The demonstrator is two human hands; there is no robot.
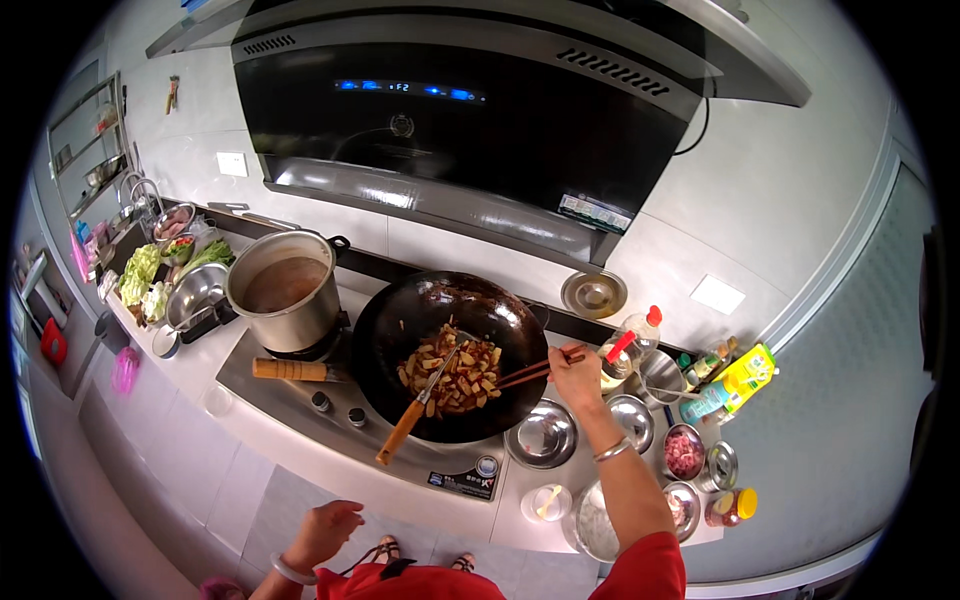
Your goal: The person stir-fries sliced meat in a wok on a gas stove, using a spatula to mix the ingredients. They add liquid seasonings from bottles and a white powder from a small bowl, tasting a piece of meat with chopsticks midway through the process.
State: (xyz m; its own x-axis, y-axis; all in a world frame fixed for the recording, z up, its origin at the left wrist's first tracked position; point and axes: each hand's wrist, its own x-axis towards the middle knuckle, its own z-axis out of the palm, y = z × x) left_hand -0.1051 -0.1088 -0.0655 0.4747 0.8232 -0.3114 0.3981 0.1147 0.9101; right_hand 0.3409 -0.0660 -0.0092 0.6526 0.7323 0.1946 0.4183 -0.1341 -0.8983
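Head view: chopsticks (524, 375) reached glossy brown chunks (470, 380) in a black wok (505, 315).
The right hand (574, 378) had the chopsticks in its grip; the left hand (325, 531) hung empty, loosely curled. A wooden-handled spatula (402, 430) crossed the wok's rim; a steel pot (311, 322) stood beside it.

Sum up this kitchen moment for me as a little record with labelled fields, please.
Right hand: holds wooden chopsticks, tips at the food's right edge
Left hand: empty, fingers loosely bent, in front of the cooktop
Wok: dark, holding browned sliced food
Cooking utensil: wooden handle over the wok's near rim, metal end in the food
Left of wok: steel stockpot with brownish liquid
Right end of counter: chopped pinkish meat, yellow-lidded jar
Far left: leafy greens
Above: black range hood
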